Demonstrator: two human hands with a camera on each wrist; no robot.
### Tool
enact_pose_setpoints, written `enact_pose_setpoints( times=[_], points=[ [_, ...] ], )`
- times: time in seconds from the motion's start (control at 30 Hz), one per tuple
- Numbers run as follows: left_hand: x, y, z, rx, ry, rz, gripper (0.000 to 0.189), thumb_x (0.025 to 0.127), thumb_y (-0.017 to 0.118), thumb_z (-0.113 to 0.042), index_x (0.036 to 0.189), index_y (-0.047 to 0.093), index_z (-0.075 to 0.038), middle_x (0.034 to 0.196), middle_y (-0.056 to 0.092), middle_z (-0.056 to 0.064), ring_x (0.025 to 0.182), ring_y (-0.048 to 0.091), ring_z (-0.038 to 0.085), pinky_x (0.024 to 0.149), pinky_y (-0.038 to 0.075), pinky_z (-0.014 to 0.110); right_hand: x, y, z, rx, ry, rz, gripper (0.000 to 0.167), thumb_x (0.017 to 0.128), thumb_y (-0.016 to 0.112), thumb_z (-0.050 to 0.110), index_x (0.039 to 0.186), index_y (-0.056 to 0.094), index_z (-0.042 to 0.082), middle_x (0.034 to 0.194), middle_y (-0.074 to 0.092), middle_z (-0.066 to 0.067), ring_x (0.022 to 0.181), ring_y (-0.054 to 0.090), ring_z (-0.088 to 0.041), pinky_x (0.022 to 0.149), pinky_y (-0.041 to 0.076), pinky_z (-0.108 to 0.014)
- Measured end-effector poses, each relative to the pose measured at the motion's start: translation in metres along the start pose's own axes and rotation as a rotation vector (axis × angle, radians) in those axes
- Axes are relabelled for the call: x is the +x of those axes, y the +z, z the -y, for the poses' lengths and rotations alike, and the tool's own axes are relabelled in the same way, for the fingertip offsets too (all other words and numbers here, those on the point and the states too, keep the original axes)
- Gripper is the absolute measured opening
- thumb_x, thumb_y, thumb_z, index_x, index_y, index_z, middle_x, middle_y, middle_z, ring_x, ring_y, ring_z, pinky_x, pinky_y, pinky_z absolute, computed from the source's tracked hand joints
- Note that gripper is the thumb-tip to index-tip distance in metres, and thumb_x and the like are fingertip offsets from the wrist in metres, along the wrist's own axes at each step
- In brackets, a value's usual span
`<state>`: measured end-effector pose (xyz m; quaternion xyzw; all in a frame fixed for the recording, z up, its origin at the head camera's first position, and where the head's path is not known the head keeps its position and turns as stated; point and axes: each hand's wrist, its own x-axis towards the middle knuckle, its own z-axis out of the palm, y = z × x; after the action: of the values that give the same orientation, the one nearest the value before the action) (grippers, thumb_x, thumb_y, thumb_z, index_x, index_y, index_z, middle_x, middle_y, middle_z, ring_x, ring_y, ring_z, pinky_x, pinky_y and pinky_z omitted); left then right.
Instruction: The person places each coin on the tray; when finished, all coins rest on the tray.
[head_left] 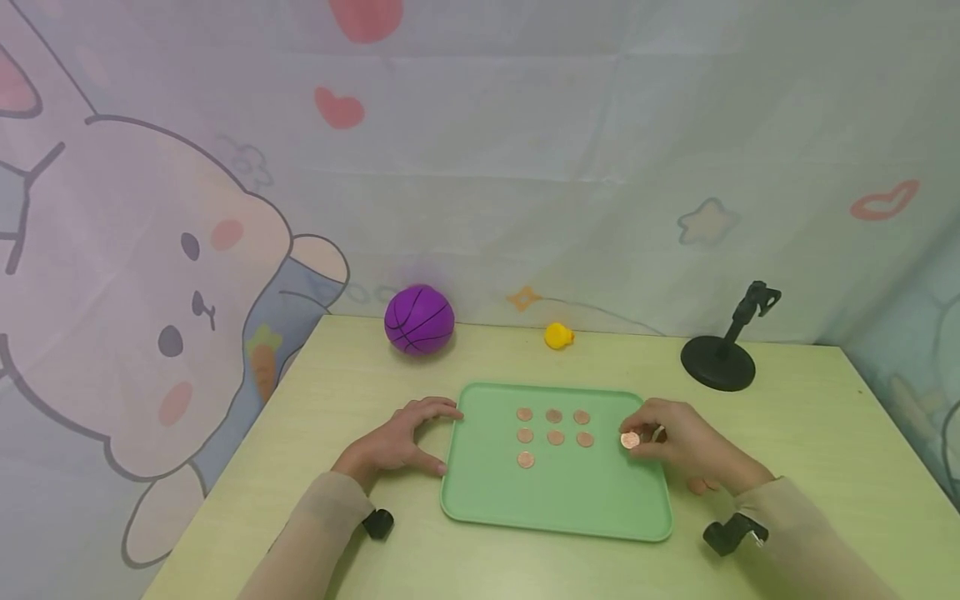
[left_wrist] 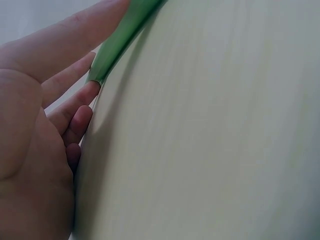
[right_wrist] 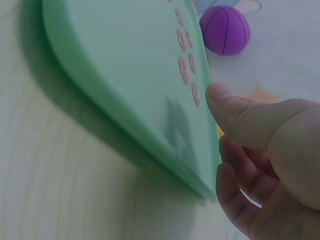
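On the table lies a green tray carrying several copper coins, laid flat in rows. My right hand pinches one more copper coin between thumb and fingers, over the tray's right side. In the right wrist view the thumb hides that coin. At the tray's left edge is my left hand, its fingers spread and its thumb and fingertips at the rim. The left wrist view shows those fingers fairly straight against the green rim.
Copper-coloured pieces show on the table beneath the right wrist, partly hidden. Along the back stand a purple ball, a yellow rubber duck and a black stand with a round base. A patterned cloth hangs behind the table.
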<state>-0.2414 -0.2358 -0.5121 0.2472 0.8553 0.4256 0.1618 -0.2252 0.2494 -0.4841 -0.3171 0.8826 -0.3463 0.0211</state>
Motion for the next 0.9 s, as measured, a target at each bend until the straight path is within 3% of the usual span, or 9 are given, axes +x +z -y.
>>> enact_pose_setpoints(
  times=[0.3, 0.7, 0.9],
  points=[
    [0.000, 0.000, 0.000, 0.003, -0.013, -0.001, 0.081, 0.071, 0.098, -0.027, 0.143, 0.062, -0.029, 0.162, 0.042, -0.002, 0.151, 0.028, 0.030, 0.122, 0.018, 0.063, 0.021, 0.026, 0.014, 0.006, -0.064, 0.042, 0.025, 0.086, 0.087, 0.009, 0.110, 0.079, 0.013, 0.092, 0.068, 0.010, 0.079, 0.061, -0.004, 0.069, 0.056, -0.026],
    [-0.001, 0.000, 0.000, 0.000, -0.017, 0.000, 0.081, 0.072, 0.098, -0.026, 0.144, 0.062, -0.027, 0.164, 0.041, 0.001, 0.153, 0.025, 0.033, 0.123, 0.014, 0.065, 0.035, 0.051, 0.029, -0.036, -0.099, 0.079, 0.021, 0.087, 0.086, 0.014, 0.105, 0.078, 0.018, 0.098, 0.070, 0.011, 0.082, 0.061, -0.006, 0.076, 0.054, -0.029],
    [-0.001, 0.000, 0.000, 0.010, -0.016, -0.001, 0.081, 0.072, 0.097, -0.026, 0.144, 0.061, -0.028, 0.163, 0.041, 0.001, 0.153, 0.026, 0.033, 0.123, 0.013, 0.065, 0.040, 0.058, 0.041, -0.041, -0.142, 0.071, 0.019, 0.087, 0.085, 0.008, 0.103, 0.079, 0.016, 0.097, 0.072, 0.011, 0.084, 0.061, -0.009, 0.098, 0.054, -0.040]
  ],
)
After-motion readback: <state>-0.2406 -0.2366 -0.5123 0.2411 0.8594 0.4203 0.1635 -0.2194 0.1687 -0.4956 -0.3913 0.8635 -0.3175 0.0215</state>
